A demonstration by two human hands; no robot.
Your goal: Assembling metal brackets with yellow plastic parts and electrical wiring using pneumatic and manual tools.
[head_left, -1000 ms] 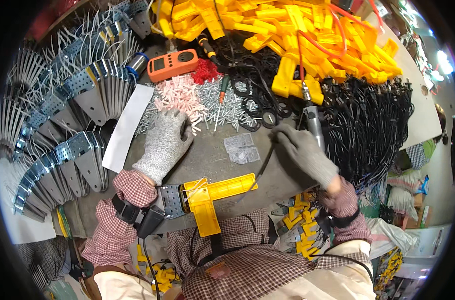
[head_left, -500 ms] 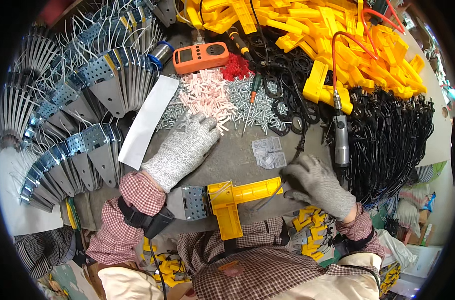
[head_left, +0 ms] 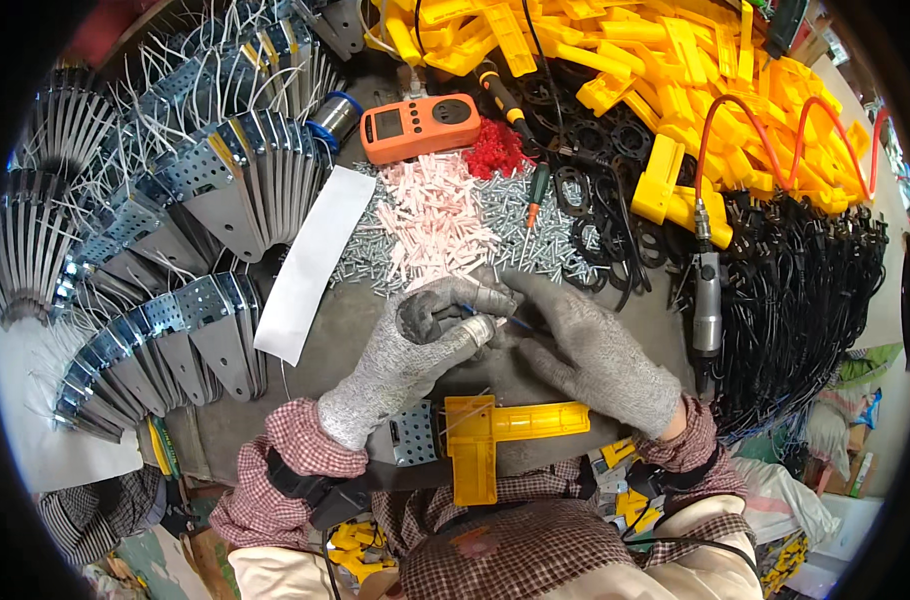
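Both gloved hands meet over the bench just below the pile of small pale pink tube-shaped pieces (head_left: 430, 215). My left hand (head_left: 400, 345) is closed in a pinch, with a small pale piece (head_left: 500, 321) showing at its fingertips. A thin blue wire (head_left: 521, 323) runs between the hands. Its end is hidden by the fingers of my right hand (head_left: 610, 355), which are closed on it. Below them lies a yellow T-shaped plastic housing (head_left: 475, 440), beside a perforated metal plate (head_left: 413, 435). Neither hand touches the housing.
Metal plates with white wires (head_left: 220, 330) stand in rows at left. Silver screws (head_left: 360, 245), an orange meter (head_left: 420, 128) and a screwdriver (head_left: 537, 195) lie ahead. Yellow housings (head_left: 695, 60), a hanging power driver (head_left: 707, 305) and black cords (head_left: 795, 300) fill the right. A white strip (head_left: 315, 260) lies at centre-left.
My left hand has left the pink pile and moved right and down. My right hand has risen from the housing's end to meet it. The view has shifted slightly.
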